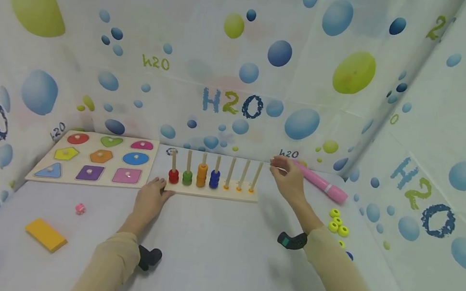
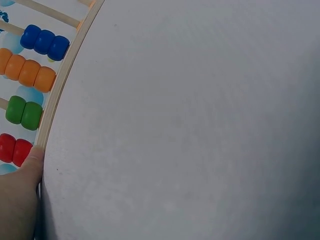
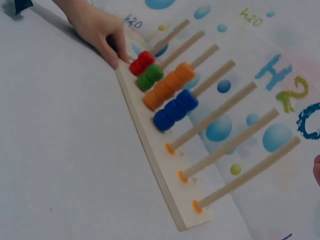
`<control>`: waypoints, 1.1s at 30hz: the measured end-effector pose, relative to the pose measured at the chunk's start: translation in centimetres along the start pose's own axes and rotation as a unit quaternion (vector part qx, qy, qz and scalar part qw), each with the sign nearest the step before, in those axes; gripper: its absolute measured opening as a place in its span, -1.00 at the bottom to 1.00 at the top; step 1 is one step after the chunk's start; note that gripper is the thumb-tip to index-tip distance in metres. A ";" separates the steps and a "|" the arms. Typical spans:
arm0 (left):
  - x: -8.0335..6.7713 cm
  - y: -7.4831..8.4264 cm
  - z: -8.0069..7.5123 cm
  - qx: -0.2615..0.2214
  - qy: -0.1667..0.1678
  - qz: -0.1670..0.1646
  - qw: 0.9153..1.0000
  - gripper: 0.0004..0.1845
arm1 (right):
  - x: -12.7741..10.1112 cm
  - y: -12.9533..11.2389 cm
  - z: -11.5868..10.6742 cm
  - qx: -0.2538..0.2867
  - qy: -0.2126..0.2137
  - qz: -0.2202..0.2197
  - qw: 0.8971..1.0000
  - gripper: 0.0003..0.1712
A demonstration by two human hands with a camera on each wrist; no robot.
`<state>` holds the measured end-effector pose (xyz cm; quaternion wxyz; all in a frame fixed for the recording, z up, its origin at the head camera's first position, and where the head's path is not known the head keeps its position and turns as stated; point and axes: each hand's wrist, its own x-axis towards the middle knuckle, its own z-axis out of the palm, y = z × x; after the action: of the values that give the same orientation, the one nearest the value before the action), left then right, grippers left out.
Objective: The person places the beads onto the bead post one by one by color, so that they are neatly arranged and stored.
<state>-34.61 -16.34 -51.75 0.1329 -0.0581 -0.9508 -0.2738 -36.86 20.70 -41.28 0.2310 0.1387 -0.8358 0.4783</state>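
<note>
A bead-stacking rack (image 1: pixel 211 193) stood upright on a white counter (image 1: pixel 210 259), pegs pointing up, between a person's two hands. The left hand (image 1: pixel 151 198) pinched the left end of the base, thumb at the front edge just beside the two red beads (image 1: pixel 173 176). The right hand (image 1: pixel 289 179) hung just past the far right peg, fingers loosely bent, with nothing visible in its hold; a small bead tucked out of sight could not be ruled out.

Two green beads (image 1: pixel 187 178), four orange (image 1: pixel 201 174) and three blue (image 1: pixel 214 179) filled the next pegs, while the last three pegs (image 1: pixel 244 175) stood bare. The likeliest mishap lay on that side: with only the left end held, a knock from the right hand against a slim peg could have swung the base round or tipped it.

A second hazard sat lower down. Loose yellow beads (image 1: pixel 333 227) and a partly hidden blue bead (image 1: pixel 349 256) lay near the right sleeve (image 1: pixel 335 274), and a careless sweep of the forearm might have sent them rolling. The pink tube (image 1: pixel 320 181) behind the right hand, apparently rounded, could also have rolled if nudged by the wrist.
</note>
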 end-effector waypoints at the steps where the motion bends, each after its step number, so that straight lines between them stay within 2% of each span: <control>1: 0.0 0.0 -0.1 -0.001 -0.001 0.001 1.000 -0.46 | -0.2 0.3 -0.6 -0.001 0.004 0.005 1.000 -0.69; 7: -0.1 0.0 -0.1 -0.005 -0.017 -0.004 1.000 -0.45 | -2.1 2.2 -4.2 -0.024 -0.003 0.050 0.998 -0.67; 10: -0.1 0.0 -0.2 -0.005 -0.014 -0.007 1.000 -0.46 | -3.3 3.1 -5.5 -0.038 -0.004 0.064 0.997 -0.69; 19: -0.1 0.2 -0.3 -0.008 -0.009 -0.004 1.000 -0.47 | -8.3 6.5 -9.7 -0.097 0.023 0.091 0.991 -0.69; 27: -0.2 0.2 -0.4 -0.015 -0.004 0.003 1.000 -0.48 | -13.3 8.2 -13.6 -0.186 0.043 0.135 0.972 -0.68; 33: -0.2 0.2 -0.4 -0.013 -0.007 -0.001 1.000 -0.47 | -16.3 9.4 -16.0 -0.217 0.060 0.149 0.963 -0.68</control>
<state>-34.27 -16.42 -51.35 0.1254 -0.0606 -0.9480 -0.2861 -23.13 39.45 -49.63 0.2318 -0.0695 -0.9153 0.3218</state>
